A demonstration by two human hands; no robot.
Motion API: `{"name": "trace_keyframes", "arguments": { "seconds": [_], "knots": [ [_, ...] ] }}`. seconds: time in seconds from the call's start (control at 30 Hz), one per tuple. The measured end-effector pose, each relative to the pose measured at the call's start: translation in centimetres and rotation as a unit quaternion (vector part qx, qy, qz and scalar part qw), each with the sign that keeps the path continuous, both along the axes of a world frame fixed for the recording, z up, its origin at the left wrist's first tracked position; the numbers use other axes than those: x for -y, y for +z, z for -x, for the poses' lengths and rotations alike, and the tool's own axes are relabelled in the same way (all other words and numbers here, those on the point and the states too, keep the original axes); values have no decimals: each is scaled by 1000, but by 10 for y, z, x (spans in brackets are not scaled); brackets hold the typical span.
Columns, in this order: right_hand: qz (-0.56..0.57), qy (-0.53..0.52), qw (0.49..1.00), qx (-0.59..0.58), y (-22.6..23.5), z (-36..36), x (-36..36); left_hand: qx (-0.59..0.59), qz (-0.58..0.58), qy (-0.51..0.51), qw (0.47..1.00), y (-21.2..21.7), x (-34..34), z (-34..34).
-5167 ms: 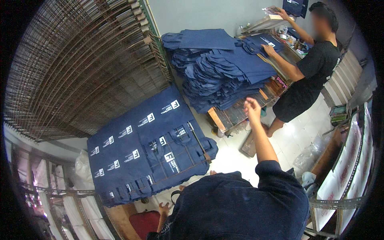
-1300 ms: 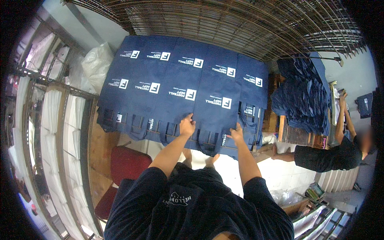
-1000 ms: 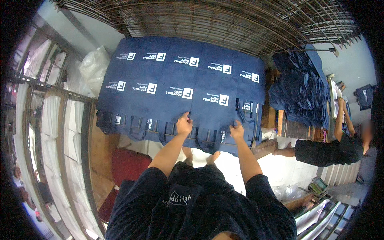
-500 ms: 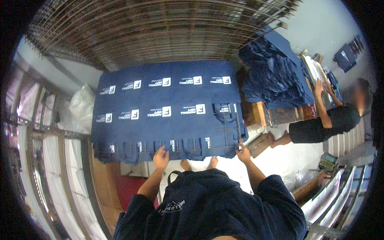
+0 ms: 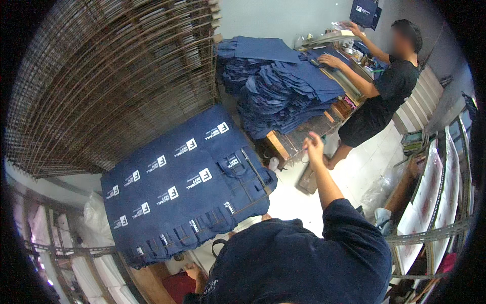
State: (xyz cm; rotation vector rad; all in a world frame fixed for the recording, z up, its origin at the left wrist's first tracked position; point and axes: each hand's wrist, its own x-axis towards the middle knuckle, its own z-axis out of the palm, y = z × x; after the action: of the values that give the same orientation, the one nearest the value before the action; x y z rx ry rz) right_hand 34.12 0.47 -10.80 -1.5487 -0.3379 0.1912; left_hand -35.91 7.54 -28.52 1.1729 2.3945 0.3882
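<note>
Landmark: spread of navy printed bags [image 5: 185, 185], laid flat in overlapping rows on a rack, white emblems upward, handles toward the person. Flat, single-layer laying suggests the prints are kept from touching one another.

Right hand [image 5: 314, 147]: raised in the air to the right of the spread, beyond its right edge; fingers loosely apart, nothing in the grip. It touches no bag and hangs between the spread and the wooden desk [image 5: 291, 142].

Left hand [image 5: 195, 273]: only partly seen at the near edge of the spread, low beside the person's dark shirt; whether its grip is apart or together cannot be told, nor whether it touches the cloth.

Heaped navy bags [image 5: 283, 86]: a tall loose stack on the desk, up and right of the spread, near the raised hand but not touching it.

Wire drying racks [image 5: 111, 76]: stacked slats above and left of the spread.

Other person [image 5: 385, 96]: stands far right of the spread, both hands on cloth at a long work surface.

White printed sheets on shelving [image 5: 435, 187]: well right of the spread.
</note>
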Motion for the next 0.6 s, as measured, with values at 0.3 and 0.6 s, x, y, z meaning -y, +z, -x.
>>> {"name": "trace_keyframes", "arguments": {
  "seconds": [0.3,0.6],
  "knots": [
    [-272,-88,948,-143,89,-160,0,-18,-133,-141,981,34,18,-96],
    [-482,-48,820,-304,117,-224,-21,21,-89,-156,984,-42,78,-16]
  ]
}}
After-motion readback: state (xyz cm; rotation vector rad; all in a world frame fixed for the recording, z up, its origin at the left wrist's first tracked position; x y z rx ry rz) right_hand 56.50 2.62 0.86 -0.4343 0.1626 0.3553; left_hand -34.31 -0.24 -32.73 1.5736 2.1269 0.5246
